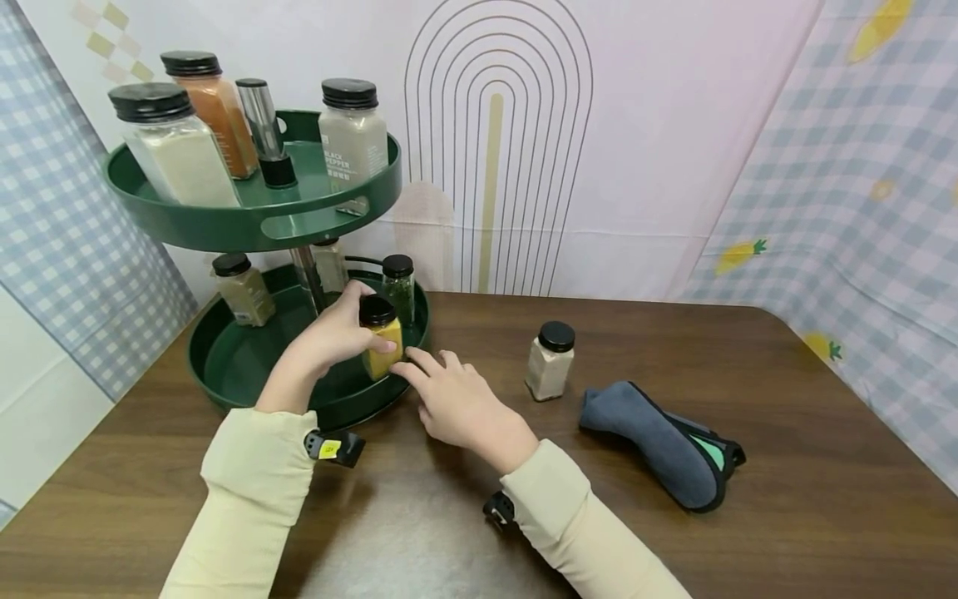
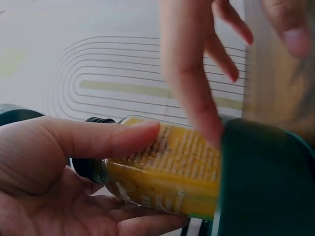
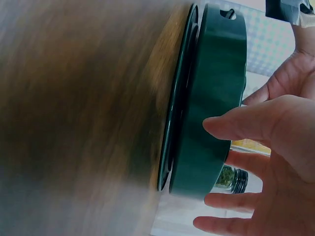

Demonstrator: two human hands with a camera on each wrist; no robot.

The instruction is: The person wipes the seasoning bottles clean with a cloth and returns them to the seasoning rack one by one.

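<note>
The wooden table (image 1: pixel 464 541) leaves room right of the green rack (image 1: pixel 187 229). The lower tray (image 1: pixel 362 408) has its rim beside the right hand (image 1: pixel 467 399), fingers spread. The left hand (image 1: pixel 337 329) grips the yellow jar (image 1: pixel 387 361) inside that rim.

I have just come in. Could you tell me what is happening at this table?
A person's left hand holds a jar of yellow spice inside the lower tray of a green two-tier rack. The right hand reaches to that tray's rim, beside the jar. Other jars stand on both tiers. One pale jar and a grey-blue cloth item are on the table.
</note>
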